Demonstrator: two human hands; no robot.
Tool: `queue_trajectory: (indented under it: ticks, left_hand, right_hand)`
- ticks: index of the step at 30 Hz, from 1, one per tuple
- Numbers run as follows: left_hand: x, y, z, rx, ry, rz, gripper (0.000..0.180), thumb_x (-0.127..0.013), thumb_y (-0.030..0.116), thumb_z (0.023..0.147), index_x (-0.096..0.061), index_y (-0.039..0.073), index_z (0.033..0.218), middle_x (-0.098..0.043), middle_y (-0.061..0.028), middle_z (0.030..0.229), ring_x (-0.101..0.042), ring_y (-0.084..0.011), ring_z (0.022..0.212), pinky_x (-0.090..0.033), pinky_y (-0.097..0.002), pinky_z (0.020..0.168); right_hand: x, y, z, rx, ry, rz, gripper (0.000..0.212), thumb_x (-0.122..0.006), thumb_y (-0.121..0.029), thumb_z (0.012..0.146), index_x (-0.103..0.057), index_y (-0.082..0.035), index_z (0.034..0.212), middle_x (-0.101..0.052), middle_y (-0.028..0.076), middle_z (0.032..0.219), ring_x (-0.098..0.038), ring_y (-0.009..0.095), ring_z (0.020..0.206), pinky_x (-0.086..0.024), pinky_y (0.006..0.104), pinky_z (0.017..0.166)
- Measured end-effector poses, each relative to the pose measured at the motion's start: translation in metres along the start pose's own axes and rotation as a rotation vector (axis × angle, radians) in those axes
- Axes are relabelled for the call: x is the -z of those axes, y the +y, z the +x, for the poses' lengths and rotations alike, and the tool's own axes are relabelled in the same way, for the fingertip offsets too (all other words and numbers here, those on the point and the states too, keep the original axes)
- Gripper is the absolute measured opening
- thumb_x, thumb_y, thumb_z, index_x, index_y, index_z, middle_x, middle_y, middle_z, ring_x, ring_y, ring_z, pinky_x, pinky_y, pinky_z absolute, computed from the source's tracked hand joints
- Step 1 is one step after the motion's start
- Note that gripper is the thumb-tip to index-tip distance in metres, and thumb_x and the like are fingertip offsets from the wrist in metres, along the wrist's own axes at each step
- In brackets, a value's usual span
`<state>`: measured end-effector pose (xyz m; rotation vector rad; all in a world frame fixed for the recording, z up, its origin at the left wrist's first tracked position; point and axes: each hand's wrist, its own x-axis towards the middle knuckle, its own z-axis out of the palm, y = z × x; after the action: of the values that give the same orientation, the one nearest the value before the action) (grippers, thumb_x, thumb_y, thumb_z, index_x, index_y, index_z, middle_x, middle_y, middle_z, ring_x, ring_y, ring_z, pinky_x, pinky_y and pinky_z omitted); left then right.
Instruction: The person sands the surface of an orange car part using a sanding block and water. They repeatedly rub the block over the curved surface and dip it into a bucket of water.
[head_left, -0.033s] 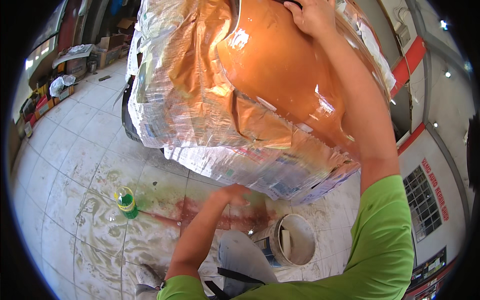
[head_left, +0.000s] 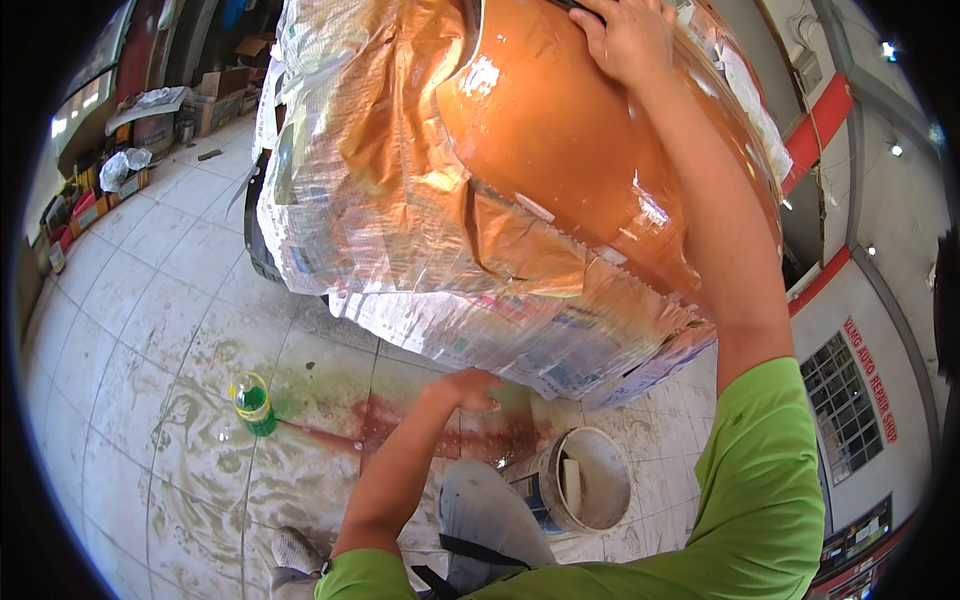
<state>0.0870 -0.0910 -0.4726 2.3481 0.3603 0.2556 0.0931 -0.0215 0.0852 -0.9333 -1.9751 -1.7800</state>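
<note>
**Right hand laid along the top of a glossy orange car panel**

We see the orange car body panel (head_left: 570,150) in the upper middle of the view, its curved surface throwing back bright patches of light. The right hand (head_left: 632,40) reaches up to it at the top edge, palm down, thumb spread from the fingers. A dark strip-like object (head_left: 583,9) touches its thumb side; the frame cuts it off, so we cannot tell whether the fingers grip it or merely rest against it.

Newspaper sheets (head_left: 300,235) cover the parts left of and below the panel, much of the paper tinted orange (and badly creased). Past their left edge we make out a black tyre (head_left: 263,265).

Our left hand (head_left: 475,388) hangs just below the paper's lower edge, fingers loosely bent and spread, holding nothing that we can see.

On the tiled floor (head_left: 190,250) there is a reddish-brown stain (head_left: 410,432) beneath that hand. Left of the stain we find a plastic bottle (head_left: 254,405) with a green lower part; to its right, near our grey-trousered knee (head_left: 490,500), a bucket (head_left: 612,480) has a pale block (head_left: 571,487) inside. Cardboard boxes (head_left: 215,100) sit far off at upper left.
</note>
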Motion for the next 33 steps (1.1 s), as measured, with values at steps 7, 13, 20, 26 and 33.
queue_trajectory:
  ticks: [7, 13, 20, 26, 33]
  left_hand:
    - [0.021, 0.005, -0.027, 0.109, -0.104, 0.123, 0.066, -0.075, 0.046, 0.091, -0.063, 0.013, 0.147, -0.064, -0.0195, 0.146, -0.06, -0.0392, 0.135, -0.047, -0.0472, 0.114]
    - [0.017, 0.025, -0.017, 0.038, -0.107, 0.052, 0.068, -0.074, 0.047, 0.092, -0.061, 0.012, 0.149, -0.06, -0.0193, 0.151, -0.056, -0.039, 0.139, -0.044, -0.0473, 0.117]
    - [0.02, 0.013, -0.029, 0.064, -0.093, 0.072, 0.072, -0.073, 0.047, 0.093, -0.057, 0.01, 0.152, -0.054, -0.019, 0.157, -0.052, -0.039, 0.144, -0.043, -0.0468, 0.119]
    - [0.02, 0.022, -0.032, 0.034, -0.089, 0.044, 0.073, -0.076, 0.047, 0.091, -0.058, 0.009, 0.152, -0.057, -0.0196, 0.154, -0.055, -0.0385, 0.141, -0.045, -0.0469, 0.116]
    - [0.019, 0.025, -0.017, 0.035, -0.073, 0.081, 0.069, -0.079, 0.051, 0.087, -0.067, 0.01, 0.141, -0.067, -0.0169, 0.141, -0.063, -0.0378, 0.131, -0.052, -0.0475, 0.108]
  right_hand:
    - [0.047, -0.067, -0.168, 0.21, -0.074, 0.192, 0.04, -0.071, -0.024, 0.092, -0.077, -0.044, 0.126, -0.058, 0.005, 0.154, -0.056, 0.032, 0.13, -0.04, 0.0531, 0.099]
    - [-0.011, -0.036, 0.008, 0.107, 0.015, 0.02, 0.033, -0.073, -0.027, 0.092, -0.079, -0.032, 0.124, -0.058, 0.013, 0.152, -0.054, 0.037, 0.132, -0.039, 0.0545, 0.107]
    - [-0.001, -0.135, -0.112, 0.089, 0.049, 0.087, 0.044, -0.071, -0.026, 0.092, -0.075, -0.044, 0.132, -0.057, 0.009, 0.154, -0.056, 0.034, 0.127, -0.039, 0.0516, 0.1]
    - [0.001, -0.105, -0.057, 0.195, -0.049, 0.067, 0.061, -0.074, -0.015, 0.084, -0.071, -0.047, 0.135, -0.057, 0.011, 0.15, -0.056, 0.036, 0.127, -0.041, 0.0557, 0.099]
    - [-0.034, -0.125, -0.056, -0.004, 0.214, 0.0, 0.05, -0.072, -0.025, 0.089, -0.072, -0.05, 0.133, -0.063, 0.008, 0.14, -0.056, 0.035, 0.121, -0.041, 0.0548, 0.097]
